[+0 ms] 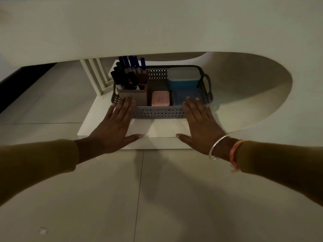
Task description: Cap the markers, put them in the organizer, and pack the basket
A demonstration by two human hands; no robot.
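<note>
A grey perforated basket (pixel 158 113) sits on a low white shelf under the table. Inside it, at the left, stands a brownish organizer (pixel 138 96) full of capped blue and black markers (pixel 128 70). A small pink box (pixel 160 100) lies in the middle. At the right are a blue tub with a clear lid (pixel 183 79) and a flat blue lidded box (pixel 188 95). My left hand (pixel 113 126) is flat, fingers spread, fingertips at the basket's front left corner. My right hand (pixel 201 126) is flat and spread at the front right rim. Neither hand holds anything.
The white tabletop edge (pixel 157 32) overhangs the basket from above. The low white shelf (pixel 157 130) sits on a tiled floor (pixel 157 198). White slatted table legs (pixel 95 75) stand just left of the basket. A curved white base (pixel 253 95) lies to the right.
</note>
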